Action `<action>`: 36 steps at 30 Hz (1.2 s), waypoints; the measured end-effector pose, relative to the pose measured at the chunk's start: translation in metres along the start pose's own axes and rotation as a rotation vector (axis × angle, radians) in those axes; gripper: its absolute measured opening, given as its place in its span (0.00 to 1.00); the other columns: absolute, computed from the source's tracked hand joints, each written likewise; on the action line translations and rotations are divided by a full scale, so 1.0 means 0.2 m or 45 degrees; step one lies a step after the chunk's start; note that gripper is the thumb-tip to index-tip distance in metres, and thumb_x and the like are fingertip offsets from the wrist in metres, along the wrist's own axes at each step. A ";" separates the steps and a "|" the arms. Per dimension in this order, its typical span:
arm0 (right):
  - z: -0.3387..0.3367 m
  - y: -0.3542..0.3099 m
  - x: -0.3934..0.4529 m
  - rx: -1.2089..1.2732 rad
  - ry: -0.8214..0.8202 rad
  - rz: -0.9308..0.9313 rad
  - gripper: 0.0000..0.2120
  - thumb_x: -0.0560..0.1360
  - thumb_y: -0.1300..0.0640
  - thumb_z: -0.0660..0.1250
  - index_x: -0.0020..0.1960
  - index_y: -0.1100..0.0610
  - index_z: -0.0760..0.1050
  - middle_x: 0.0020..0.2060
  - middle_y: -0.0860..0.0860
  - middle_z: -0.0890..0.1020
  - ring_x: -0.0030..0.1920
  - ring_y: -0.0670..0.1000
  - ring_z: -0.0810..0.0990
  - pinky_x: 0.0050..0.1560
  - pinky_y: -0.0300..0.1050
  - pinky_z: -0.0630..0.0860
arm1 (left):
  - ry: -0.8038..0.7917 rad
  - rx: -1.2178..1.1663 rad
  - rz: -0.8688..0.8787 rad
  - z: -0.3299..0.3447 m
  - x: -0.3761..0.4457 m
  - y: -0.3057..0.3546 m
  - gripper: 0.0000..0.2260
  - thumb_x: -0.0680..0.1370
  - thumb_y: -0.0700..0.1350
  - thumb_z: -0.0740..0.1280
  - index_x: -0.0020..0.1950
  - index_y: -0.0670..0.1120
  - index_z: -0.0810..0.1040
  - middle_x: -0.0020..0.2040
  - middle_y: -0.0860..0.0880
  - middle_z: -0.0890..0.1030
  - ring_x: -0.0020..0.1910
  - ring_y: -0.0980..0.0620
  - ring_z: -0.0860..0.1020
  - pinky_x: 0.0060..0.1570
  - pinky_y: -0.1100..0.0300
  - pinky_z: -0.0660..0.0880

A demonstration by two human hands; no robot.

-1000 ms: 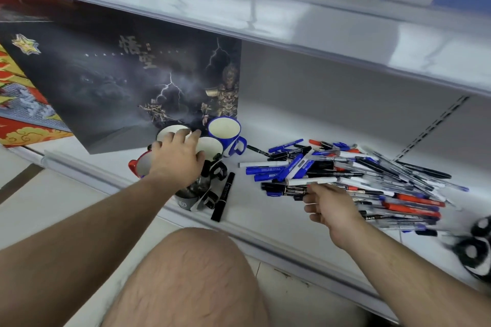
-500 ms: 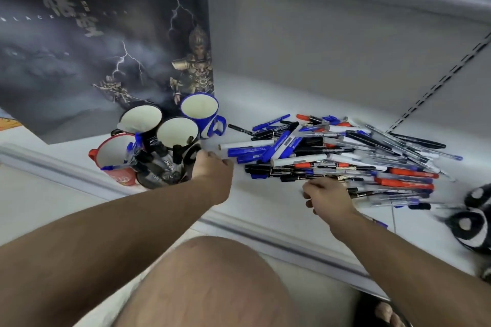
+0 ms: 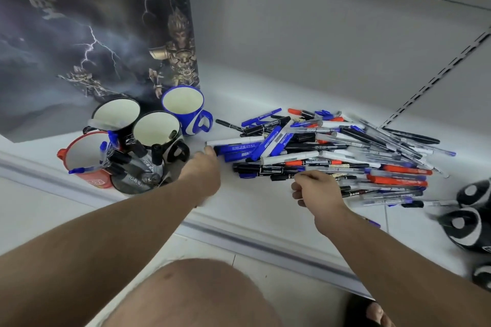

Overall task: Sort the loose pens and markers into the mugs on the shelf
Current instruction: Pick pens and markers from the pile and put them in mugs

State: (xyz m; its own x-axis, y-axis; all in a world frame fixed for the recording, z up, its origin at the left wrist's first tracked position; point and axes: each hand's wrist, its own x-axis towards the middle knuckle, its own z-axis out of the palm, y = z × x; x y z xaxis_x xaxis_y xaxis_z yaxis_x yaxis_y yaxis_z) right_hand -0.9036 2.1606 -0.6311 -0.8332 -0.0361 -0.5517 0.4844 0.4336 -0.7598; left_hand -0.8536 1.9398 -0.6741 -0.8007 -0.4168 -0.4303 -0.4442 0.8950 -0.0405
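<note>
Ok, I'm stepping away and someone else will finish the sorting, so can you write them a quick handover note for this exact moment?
Left hand: reaching to the left edge of the pen pile, fingers by a blue marker; whether it grips is hidden.
Right hand: fingers curled at the pile's near edge, over a black pen; grip unclear.
Mugs stand left on the shelf: the grey mug holds black markers, the red mug a few blue pens, the black mug one pen; the blue mug looks empty.
Done: a handful sorted.
Left: nearly the whole pile.
</note>
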 end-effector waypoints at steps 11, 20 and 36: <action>-0.14 0.05 -0.08 0.111 0.097 0.088 0.06 0.78 0.63 0.64 0.46 0.60 0.79 0.39 0.56 0.82 0.35 0.53 0.77 0.39 0.47 0.74 | 0.095 -0.310 0.318 -0.19 0.28 0.29 0.37 0.74 0.71 0.59 0.77 0.52 0.56 0.73 0.42 0.59 0.71 0.40 0.59 0.69 0.45 0.62; -0.18 0.18 -0.13 0.048 0.109 0.215 0.06 0.78 0.63 0.63 0.44 0.59 0.78 0.36 0.54 0.81 0.34 0.52 0.76 0.38 0.47 0.72 | 0.069 0.058 0.462 -0.08 0.25 0.39 0.60 0.56 0.70 0.76 0.78 0.49 0.50 0.70 0.38 0.60 0.63 0.39 0.69 0.64 0.47 0.69; -0.23 0.21 -0.21 0.190 0.089 0.292 0.04 0.78 0.62 0.63 0.49 0.59 0.78 0.38 0.56 0.81 0.33 0.53 0.77 0.38 0.46 0.73 | -0.077 0.024 0.393 -0.04 0.03 0.39 0.30 0.65 0.56 0.75 0.62 0.48 0.68 0.51 0.49 0.76 0.48 0.48 0.76 0.44 0.55 0.73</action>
State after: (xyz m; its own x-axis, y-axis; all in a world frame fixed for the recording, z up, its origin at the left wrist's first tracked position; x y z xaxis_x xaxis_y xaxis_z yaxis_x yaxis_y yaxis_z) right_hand -0.8607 2.2209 -0.6243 -0.7112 0.1118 -0.6940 0.6919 0.2856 -0.6631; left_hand -0.8963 2.0053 -0.6736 -0.8710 -0.1152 -0.4777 -0.1758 0.9808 0.0840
